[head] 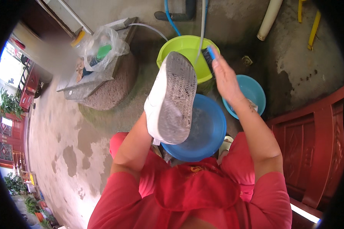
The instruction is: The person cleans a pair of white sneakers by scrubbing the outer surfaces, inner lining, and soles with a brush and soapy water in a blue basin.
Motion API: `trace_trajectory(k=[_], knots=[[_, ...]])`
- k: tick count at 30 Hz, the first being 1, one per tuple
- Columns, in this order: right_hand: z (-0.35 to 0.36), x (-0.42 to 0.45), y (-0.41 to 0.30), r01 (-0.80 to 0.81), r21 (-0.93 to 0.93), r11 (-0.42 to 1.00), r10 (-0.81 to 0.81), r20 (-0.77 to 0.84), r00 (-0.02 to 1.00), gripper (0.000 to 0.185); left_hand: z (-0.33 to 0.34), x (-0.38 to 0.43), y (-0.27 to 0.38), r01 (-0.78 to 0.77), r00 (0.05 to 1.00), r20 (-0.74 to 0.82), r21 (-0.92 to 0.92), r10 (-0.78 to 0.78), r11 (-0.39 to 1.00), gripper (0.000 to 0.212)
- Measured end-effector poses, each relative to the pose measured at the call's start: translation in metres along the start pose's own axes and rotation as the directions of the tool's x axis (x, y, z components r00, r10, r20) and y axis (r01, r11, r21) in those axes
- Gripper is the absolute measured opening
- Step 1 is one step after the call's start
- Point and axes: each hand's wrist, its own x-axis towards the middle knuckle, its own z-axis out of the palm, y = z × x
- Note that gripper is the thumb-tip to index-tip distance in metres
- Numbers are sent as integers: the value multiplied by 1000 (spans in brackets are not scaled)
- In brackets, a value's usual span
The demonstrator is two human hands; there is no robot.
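A white shoe [176, 100] is held up over the blue plastic basin [209, 126], its dirty grey sole facing me. My left hand is hidden by the shoe; only its forearm shows, running up behind the heel. In my right hand [226, 77] is a scrubbing brush [209, 55] with a blue back and dark bristles, to the right of the shoe and apart from it. Cloudy water lies in the blue basin. Beyond the shoe stands a yellow-green basin [186, 43] with a pale hose [201, 31] hanging into it.
A teal basin [259, 94] with a light cloth in it stands at the right. On a stone slab [103, 83] at the left lies a clear plastic bag [114, 43] holding a green item. A red carved door [296, 148] is at the right, and a pale pipe [269, 20] at the back.
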Motion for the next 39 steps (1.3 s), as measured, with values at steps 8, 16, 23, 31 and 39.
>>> trace_trajectory(k=[8,16,23,31,39], knots=[[12,-24,-45,391,-513,764,-116,487,865,43,9,-19,5,-122,991,63,48,119,991,42],[32,-51,-58,428,-341,837,-232,488,842,49,7,-23,16,-192,978,86,49,188,980,42],[18,-13,4,47,-424,904,175,469,866,34,9,-46,0,-186,980,92,68,179,980,42],[37,-41,20,169,-723,670,220,410,885,40,3,-15,34,-284,954,99,15,281,959,41],[18,-13,-37,265,-212,941,-257,63,964,40,3,-2,35,-295,951,105,23,291,955,41]])
